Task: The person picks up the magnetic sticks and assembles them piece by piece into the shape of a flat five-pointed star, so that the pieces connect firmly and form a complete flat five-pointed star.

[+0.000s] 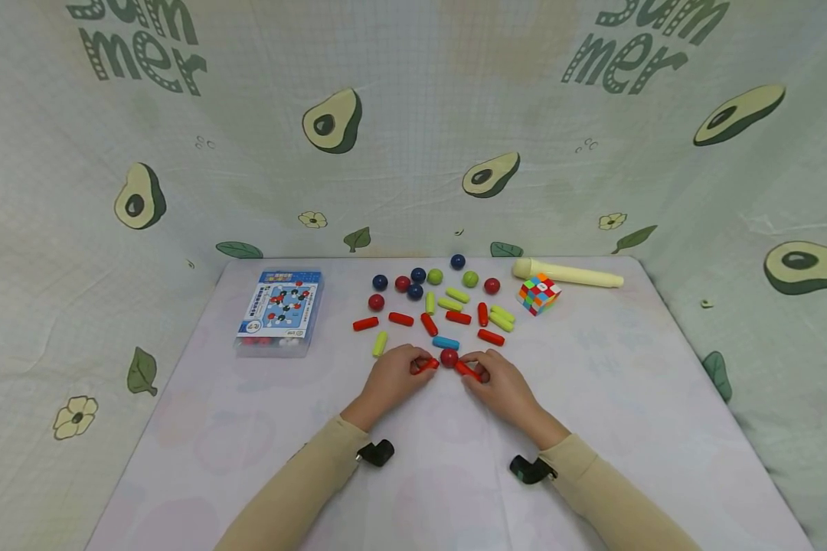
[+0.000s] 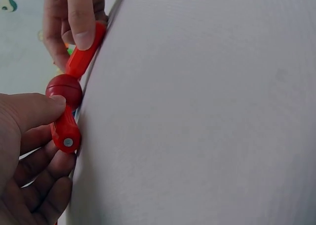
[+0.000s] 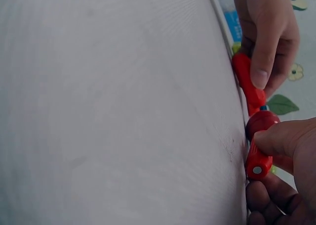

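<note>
My left hand (image 1: pixel 394 376) pinches a red magnetic stick (image 1: pixel 426 366) between thumb and fingers. A round metal disc shows on that stick's near end (image 2: pixel 68 142) in the left wrist view. Between the hands sits a dark red ball (image 1: pixel 449 357), with the left stick's far end right at it. On the other side, my right hand (image 1: pixel 501 384) pinches a second red stick (image 1: pixel 467 371), whose tip also meets the ball. A blue stick (image 1: pixel 446 343) lies just behind the ball.
Several red sticks (image 1: pixel 401 319) and yellow-green sticks (image 1: pixel 450 304) lie scattered behind the hands, with blue balls (image 1: pixel 380 282), green balls (image 1: pixel 470 279) and more red balls (image 1: pixel 492 285). A boxed set (image 1: pixel 279 314) stands left; a puzzle cube (image 1: pixel 539 294) and a pale-yellow club-shaped stick (image 1: pixel 572 274) lie right.
</note>
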A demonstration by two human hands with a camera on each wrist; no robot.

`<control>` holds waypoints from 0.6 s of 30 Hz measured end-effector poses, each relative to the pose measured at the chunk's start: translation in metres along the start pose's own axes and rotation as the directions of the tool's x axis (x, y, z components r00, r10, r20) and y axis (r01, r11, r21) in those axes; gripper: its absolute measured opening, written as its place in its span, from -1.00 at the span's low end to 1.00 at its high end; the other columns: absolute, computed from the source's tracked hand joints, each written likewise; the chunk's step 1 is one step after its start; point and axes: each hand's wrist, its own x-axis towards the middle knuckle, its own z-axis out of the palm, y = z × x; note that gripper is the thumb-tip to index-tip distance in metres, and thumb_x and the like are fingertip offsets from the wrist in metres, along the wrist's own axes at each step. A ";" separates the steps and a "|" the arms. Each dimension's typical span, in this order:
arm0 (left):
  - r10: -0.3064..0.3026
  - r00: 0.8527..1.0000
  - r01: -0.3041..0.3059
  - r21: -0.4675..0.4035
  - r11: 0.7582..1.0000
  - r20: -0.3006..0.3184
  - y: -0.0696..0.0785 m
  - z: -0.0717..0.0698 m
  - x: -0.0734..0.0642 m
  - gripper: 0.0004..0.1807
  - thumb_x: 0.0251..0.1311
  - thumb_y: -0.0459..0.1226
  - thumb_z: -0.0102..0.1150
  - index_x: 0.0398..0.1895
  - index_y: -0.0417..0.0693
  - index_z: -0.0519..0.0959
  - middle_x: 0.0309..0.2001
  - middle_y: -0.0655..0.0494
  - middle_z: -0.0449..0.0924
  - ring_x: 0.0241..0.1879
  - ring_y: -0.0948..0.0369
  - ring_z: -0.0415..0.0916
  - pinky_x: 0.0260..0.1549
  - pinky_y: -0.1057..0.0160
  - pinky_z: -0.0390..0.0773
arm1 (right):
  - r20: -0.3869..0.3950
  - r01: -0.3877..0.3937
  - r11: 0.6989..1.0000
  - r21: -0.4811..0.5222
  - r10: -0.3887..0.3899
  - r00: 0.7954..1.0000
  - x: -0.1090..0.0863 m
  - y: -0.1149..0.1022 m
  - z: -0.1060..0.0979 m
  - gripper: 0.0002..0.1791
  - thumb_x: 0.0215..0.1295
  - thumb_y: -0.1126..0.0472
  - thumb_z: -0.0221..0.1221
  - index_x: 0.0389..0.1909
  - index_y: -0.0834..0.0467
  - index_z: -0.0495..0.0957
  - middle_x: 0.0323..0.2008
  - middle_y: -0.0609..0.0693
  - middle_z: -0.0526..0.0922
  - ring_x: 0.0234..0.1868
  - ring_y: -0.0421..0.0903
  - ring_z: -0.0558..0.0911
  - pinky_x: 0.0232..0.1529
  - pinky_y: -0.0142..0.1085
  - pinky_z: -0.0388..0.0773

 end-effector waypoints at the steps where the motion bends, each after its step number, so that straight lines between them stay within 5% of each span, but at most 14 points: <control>1: -0.001 1.000 0.001 0.002 1.000 0.001 0.000 0.001 0.000 -0.66 0.23 -0.03 0.43 0.00 0.08 0.73 -0.35 0.30 0.54 -0.34 0.29 0.45 -0.34 0.41 0.51 | 0.000 0.000 1.000 -0.001 0.000 1.000 0.000 0.000 0.000 -0.64 0.30 0.12 0.38 0.11 -0.03 0.64 -0.35 -0.13 0.46 -0.32 -0.16 0.47 -0.31 -0.29 0.47; 18: -0.008 1.000 0.008 -0.039 0.999 -0.013 0.001 0.005 0.003 -0.67 0.24 -0.04 0.42 -0.01 0.06 0.72 -0.35 0.31 0.55 -0.35 0.30 0.45 -0.36 0.43 0.51 | -0.032 0.015 1.000 -0.020 -0.016 0.999 0.007 -0.003 0.003 -0.65 0.29 0.15 0.38 0.09 0.00 0.66 -0.40 -0.10 0.44 -0.38 -0.16 0.44 -0.36 -0.29 0.42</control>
